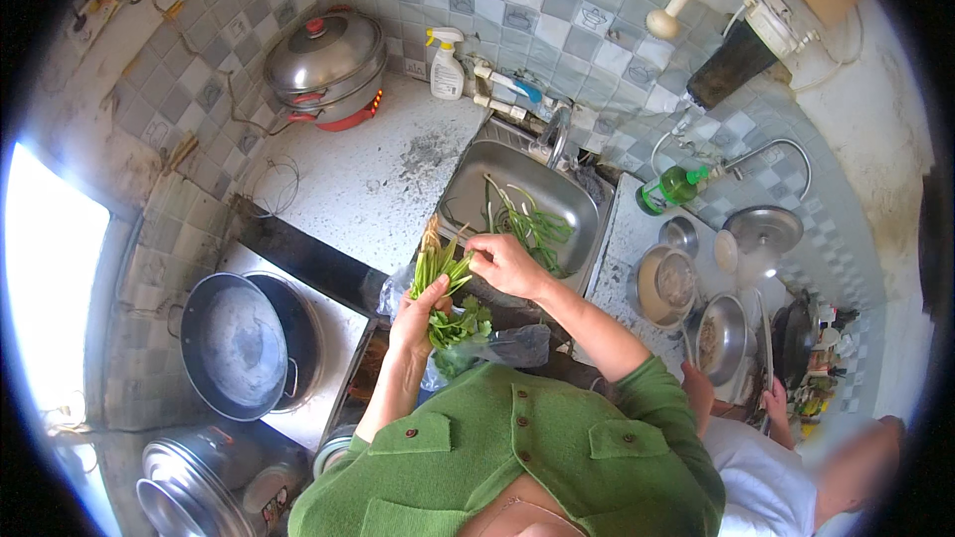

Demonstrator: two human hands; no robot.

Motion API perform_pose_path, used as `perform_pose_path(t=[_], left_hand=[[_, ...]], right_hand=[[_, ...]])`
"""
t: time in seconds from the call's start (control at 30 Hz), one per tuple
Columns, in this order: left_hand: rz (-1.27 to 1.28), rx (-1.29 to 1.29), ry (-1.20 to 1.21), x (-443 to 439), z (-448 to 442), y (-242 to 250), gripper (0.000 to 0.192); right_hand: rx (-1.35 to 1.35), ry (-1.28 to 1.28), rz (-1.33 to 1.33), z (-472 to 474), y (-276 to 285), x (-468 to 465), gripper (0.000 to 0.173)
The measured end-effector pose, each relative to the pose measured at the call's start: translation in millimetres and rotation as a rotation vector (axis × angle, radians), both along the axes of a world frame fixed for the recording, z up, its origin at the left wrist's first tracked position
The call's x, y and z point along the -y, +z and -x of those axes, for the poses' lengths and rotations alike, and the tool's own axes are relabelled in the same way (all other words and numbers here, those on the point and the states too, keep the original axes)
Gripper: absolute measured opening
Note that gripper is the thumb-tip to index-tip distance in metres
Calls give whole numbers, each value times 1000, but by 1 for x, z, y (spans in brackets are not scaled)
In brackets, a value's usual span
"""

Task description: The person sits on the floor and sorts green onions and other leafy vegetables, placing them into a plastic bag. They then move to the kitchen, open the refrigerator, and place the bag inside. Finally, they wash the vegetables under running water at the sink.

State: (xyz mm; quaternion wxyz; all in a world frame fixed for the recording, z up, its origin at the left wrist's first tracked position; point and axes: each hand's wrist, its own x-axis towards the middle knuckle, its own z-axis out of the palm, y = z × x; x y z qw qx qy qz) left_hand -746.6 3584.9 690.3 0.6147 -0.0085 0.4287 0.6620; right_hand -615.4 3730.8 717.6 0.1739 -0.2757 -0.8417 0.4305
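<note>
My left hand [415, 319] grips a bunch of leafy green herbs [440, 266], which looks like coriander or Chinese celery. Its pale stems and brownish roots point away from me, and the leaves hang below my fingers. On the right edge of the bunch, my right hand [506, 264] pinches a stem between thumb and forefinger. Just beyond my hands is a stainless steel sink [477, 164] with spring onions [530, 227] lying in its basin. A dark plastic bag [518, 345] and clear plastic sit under the bunch, close to my body.
A lidded steel pot [325, 60] stands on a lit red base at the back left, near a spray bottle [447, 67]. At left is a large wok-like pan [235, 347]. Bowls [721, 335] and a green pump bottle [668, 192] line the right counter, where another person [768, 470] works.
</note>
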Motion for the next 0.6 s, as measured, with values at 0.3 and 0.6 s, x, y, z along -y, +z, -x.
perform_pose_path(t=[0.3, 0.6], left_hand=[[-88, 82, 27, -6, 5, 4, 14], [-65, 152, 50, 0, 7, 7, 16]], right_hand=[[-386, -118, 1218, -1, -2, 6, 20], [153, 301, 46, -16, 54, -13, 20]])
